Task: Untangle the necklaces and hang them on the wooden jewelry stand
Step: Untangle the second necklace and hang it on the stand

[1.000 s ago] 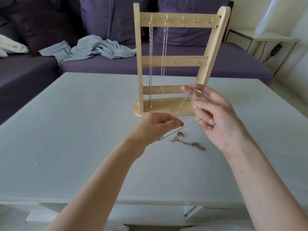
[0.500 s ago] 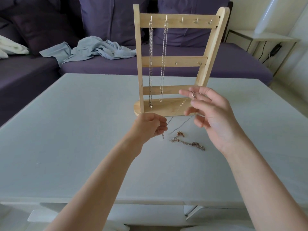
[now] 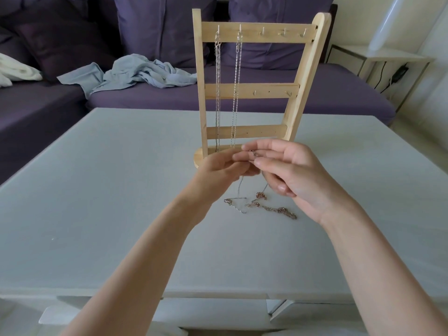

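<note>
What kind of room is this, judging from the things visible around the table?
Most likely a living room at home. A purple sofa with big cushions stands behind the pale low table, a crumpled light blue cloth lies on the sofa seat, and a small white side table stands to the right.

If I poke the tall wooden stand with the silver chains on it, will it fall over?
Probably not from a gentle poke: the tall wooden jewelry stand sits on a flat base on the pale grey table and leans back on a slanted side piece. It looks thin and light, though, so a hard push up high might tip it. The two hanging silver chains would likely swing.
</note>
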